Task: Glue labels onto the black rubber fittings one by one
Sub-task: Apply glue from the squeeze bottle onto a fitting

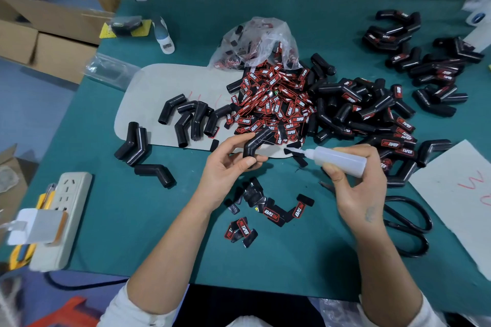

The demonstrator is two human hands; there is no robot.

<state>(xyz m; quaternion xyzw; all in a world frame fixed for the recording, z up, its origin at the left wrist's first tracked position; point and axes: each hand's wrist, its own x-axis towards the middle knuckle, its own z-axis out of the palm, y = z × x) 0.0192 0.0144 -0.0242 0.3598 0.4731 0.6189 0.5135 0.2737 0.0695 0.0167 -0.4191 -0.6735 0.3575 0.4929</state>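
Note:
My left hand grips a bent black rubber fitting above the near edge of the grey mat. My right hand holds a white glue bottle on its side, its black nozzle pointing left toward the fitting, a short gap from it. A big heap of red-and-black labels lies just behind the hands. Several bare fittings sit to the left. Fittings with labels on them pile up to the right and far right.
Loose labels and backing scraps lie between my forearms. Black scissors rest by my right wrist beside a grey sheet. A power strip lies at the left edge. A plastic bag stands behind the labels on the green table.

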